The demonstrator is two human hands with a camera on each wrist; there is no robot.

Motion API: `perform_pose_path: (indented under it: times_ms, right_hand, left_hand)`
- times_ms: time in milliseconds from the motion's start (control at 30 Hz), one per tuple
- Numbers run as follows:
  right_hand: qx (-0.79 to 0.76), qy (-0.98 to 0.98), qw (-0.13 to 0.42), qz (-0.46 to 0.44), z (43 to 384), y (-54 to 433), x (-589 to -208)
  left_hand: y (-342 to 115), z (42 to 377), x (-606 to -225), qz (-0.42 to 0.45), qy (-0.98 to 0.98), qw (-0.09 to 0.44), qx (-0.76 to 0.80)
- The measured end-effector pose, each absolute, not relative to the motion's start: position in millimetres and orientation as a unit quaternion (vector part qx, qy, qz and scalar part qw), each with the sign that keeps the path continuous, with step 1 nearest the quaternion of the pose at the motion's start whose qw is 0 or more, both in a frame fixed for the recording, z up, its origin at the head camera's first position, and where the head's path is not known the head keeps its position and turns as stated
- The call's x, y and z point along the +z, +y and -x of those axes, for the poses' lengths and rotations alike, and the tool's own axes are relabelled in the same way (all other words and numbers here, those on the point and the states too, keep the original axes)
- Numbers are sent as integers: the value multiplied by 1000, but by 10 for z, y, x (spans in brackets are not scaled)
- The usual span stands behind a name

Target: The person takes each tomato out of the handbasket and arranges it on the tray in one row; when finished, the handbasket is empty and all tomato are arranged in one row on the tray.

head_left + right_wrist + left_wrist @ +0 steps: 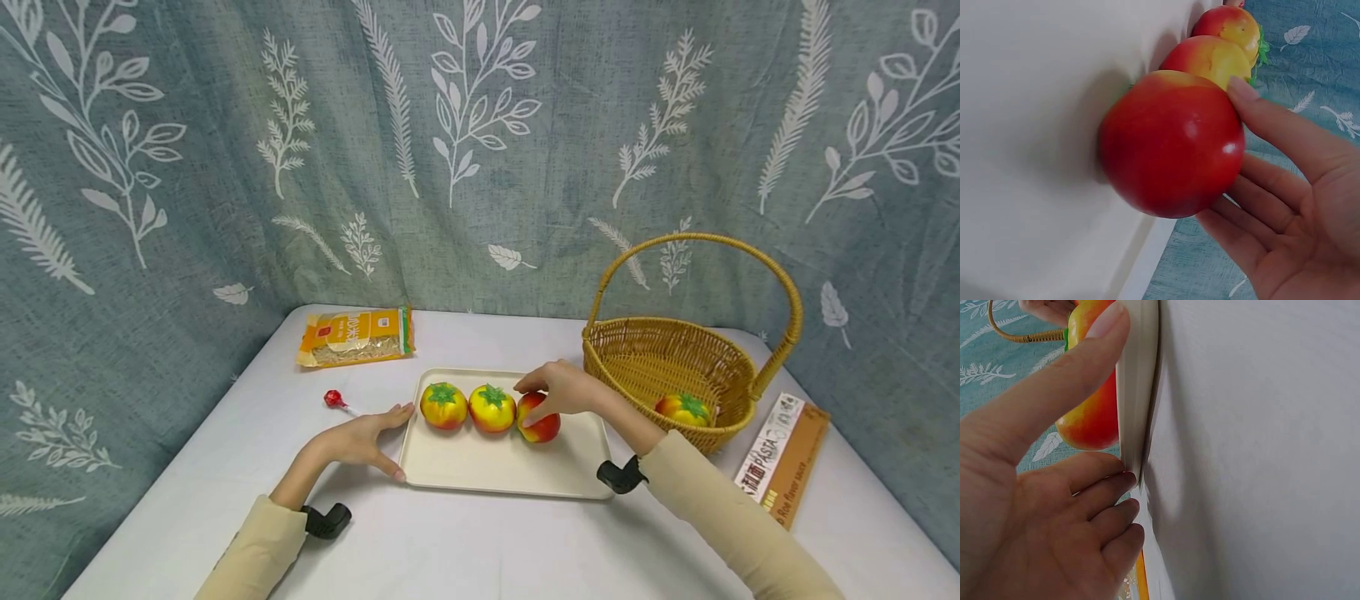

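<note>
My right hand (pixel 562 390) hides part of the red fruit (pixel 547 428) in the tray (pixel 487 472), pinching it with thumb and fingers. My left hand (pixel 360 440), fingers spread, touches the tray's left edge.

On my remote feeds I count four red-and-yellow toy tomatoes (pixel 492 410) (three in one cream tray (pixel 495 467), one in one wicker basket (pixel 667 342)), one lollipop (pixel 333 399), one orange grain packet (pixel 357 338), one pasta box (pixel 783 458), one left hand (pixel 360 442), one right hand (pixel 562 389) and two black wrist cameras (pixel 327 522).
</note>
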State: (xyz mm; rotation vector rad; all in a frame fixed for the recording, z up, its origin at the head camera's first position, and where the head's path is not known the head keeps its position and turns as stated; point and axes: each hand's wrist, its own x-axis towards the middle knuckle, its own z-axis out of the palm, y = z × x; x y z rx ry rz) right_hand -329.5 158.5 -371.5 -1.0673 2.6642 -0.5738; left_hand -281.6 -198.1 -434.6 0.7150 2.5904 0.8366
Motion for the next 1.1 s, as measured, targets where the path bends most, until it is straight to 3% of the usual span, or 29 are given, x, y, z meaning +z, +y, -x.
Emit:
perform_pose_path:
  times_ms: [167, 433, 1100]
  right_hand:
    - [-220, 904, 89, 356, 3241, 1679, -3776]
    - [-238, 915, 8, 325, 3127, 1889, -3882]
    - [-223, 927, 16, 299, 2944, 2214, -3869]
  left_hand:
    - [-1981, 2818, -4348, -252, 908, 163, 293]
    - [-1979, 2814, -4340, -250, 908, 164, 293]
    - [-1976, 2824, -4350, -248, 907, 168, 296]
